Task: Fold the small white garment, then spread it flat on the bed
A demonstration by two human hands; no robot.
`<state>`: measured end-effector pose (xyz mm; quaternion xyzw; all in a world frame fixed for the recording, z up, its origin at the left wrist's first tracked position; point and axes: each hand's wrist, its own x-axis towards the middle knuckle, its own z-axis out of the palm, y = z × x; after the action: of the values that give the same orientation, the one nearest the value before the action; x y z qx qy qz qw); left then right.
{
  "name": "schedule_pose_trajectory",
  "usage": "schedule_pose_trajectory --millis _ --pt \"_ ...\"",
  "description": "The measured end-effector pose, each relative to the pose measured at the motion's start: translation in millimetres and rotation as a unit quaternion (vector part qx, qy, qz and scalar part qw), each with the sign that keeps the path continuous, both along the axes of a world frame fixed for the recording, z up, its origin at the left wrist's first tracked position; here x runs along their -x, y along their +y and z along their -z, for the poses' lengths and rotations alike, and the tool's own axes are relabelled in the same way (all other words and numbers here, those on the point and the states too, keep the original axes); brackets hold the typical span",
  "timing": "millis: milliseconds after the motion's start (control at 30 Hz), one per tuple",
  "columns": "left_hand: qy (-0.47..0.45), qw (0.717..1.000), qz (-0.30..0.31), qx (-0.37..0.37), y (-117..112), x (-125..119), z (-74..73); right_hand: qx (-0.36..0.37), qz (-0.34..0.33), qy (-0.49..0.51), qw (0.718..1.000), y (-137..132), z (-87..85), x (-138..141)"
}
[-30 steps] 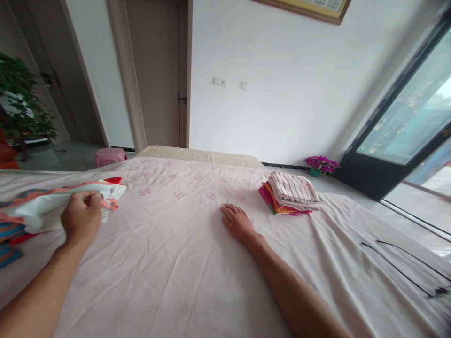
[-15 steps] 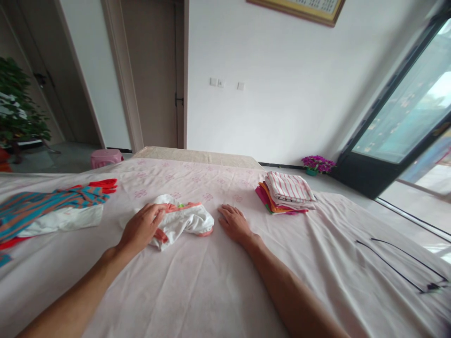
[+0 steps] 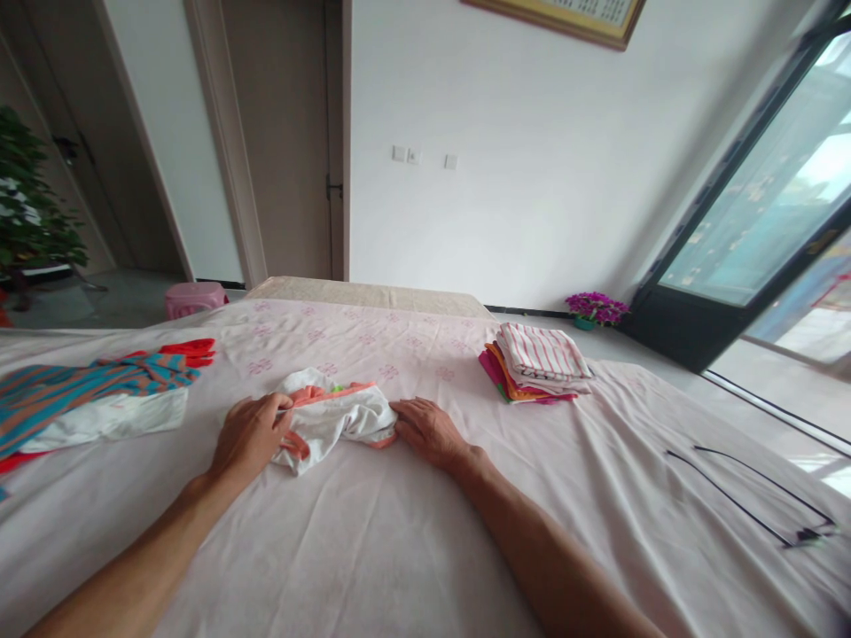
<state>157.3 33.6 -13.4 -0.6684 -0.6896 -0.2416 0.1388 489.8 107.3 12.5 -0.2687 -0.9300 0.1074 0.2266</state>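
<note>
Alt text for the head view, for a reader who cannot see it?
Two bare hands, left hand and right hand, grip a crumpled white garment with orange trim on a pink bedsheet. A folded stack of clothes lies to the right, striped clothing to the left.

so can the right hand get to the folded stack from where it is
Probably yes. The right hand rests at the white garment, and the folded stack lies farther off to its right on the sheet. Only bare sheet lies between them, so nothing blocks the way.
</note>
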Motion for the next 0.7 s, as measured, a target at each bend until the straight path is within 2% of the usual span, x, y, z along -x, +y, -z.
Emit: schedule_pose_trajectory --millis 133,233,367,467,600,700 --pt "-0.036 0.998 0.011 -0.049 -0.6 -1.6 -0.8 0.002 -0.007 0.003 1.000 -3.3 4.4 7.0" --pt "-0.058 0.998 -0.001 -0.039 -2.1 -5.1 -0.4 0.006 0.009 0.005 1.000 -3.2 7.6 11.3" --pt "-0.078 0.996 -0.033 -0.014 -5.6 -9.4 -0.5 0.016 0.053 0.039 0.998 -0.1 9.6 11.2" --pt "-0.091 0.995 -0.033 -0.040 -7.0 -9.5 -0.7 0.012 0.099 0.102 0.990 4.0 9.8 7.2" --pt "-0.115 0.990 0.005 -0.080 -7.9 -8.1 0.8 0.001 0.154 0.171 0.973 10.8 9.6 -0.2" --pt "-0.130 0.988 0.044 -0.073 -8.4 -8.9 3.1 0.013 0.171 0.180 0.969 15.0 10.3 -4.5"
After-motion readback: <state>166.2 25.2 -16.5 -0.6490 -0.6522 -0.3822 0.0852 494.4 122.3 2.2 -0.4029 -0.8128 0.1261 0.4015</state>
